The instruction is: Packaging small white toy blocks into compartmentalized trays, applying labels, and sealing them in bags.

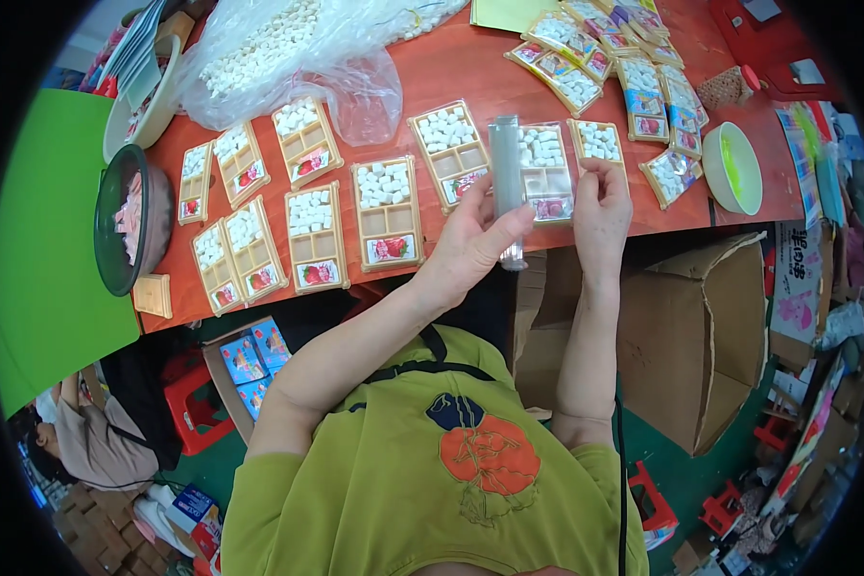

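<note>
My left hand [468, 238] is closed round a long, shiny bundle of clear plastic film [507, 182], thumb across its front. Just right of it, a compartment tray [544, 149] looks hazy, as if under clear plastic; small white pieces fill its far end and a picture card lies at its near end. My right hand [603, 206] pinches its fingertips at that tray's right side, in front of another tray [599, 140]. What they hold is too small to make out. To the left stand more filled trays [388, 213], several with strawberry-picture cards.
A large clear bag of white pieces [269, 48] lies at the back. Wrapped trays [643, 96] are piled at back right, near a pale green bowl [732, 168]. A dark bowl [154, 221] sits at left. Below the edge stands a cardboard box [682, 336]; another person [96, 437] is lower left.
</note>
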Available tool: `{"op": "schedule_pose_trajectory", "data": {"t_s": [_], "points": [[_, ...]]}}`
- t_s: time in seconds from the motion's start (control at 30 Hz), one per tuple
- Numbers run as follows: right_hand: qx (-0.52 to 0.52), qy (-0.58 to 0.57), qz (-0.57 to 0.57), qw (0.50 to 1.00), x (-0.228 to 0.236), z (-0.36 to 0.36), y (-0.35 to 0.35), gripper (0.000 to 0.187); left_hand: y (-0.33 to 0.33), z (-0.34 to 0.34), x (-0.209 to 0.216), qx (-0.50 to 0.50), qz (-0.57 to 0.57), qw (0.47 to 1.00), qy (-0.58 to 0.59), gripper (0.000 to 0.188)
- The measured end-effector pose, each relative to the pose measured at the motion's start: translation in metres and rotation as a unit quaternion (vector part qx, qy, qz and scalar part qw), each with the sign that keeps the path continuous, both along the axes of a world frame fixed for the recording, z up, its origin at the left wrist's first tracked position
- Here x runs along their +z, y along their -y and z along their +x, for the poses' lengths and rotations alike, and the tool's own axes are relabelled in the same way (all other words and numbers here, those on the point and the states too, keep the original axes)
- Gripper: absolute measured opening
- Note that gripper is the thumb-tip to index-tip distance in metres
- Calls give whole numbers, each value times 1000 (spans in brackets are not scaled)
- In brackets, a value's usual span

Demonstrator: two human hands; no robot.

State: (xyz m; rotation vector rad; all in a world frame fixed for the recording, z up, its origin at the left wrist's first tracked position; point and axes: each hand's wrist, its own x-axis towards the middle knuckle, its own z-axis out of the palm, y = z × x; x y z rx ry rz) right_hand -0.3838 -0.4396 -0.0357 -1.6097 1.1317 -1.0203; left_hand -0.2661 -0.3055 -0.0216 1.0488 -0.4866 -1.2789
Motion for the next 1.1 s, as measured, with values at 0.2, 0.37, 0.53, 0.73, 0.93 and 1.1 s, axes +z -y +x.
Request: {"op": "schedule_pose_trajectory", "data": {"t_s": [0.2, 0.37, 0.53, 0.73, 0.93, 1.1], "points": [[7, -177, -137, 975, -15, -2, 2, 22, -8, -4, 5, 40, 31, 999, 17, 54], [-11, -287, -179, 941, -3, 6, -4, 22, 15, -3, 0, -40, -13, 996, -79, 65], [-26, -329, -166, 929, -4, 12, -7, 19, 28, -1, -8, -75, 6, 992, -102, 61], [-4, -325, -161, 932, -5, 15, -10, 14, 21, 1, -5, -66, 3, 995, -68, 63], [5, -277, -167, 946, -4, 13, -17, 16, -4, -15, 1, 10, -29, 999, -37, 61], [9, -235, -160, 959, -1, 8, -17, 21, -20, -31, -14, -28, 6, 994, -105, 63]]}}
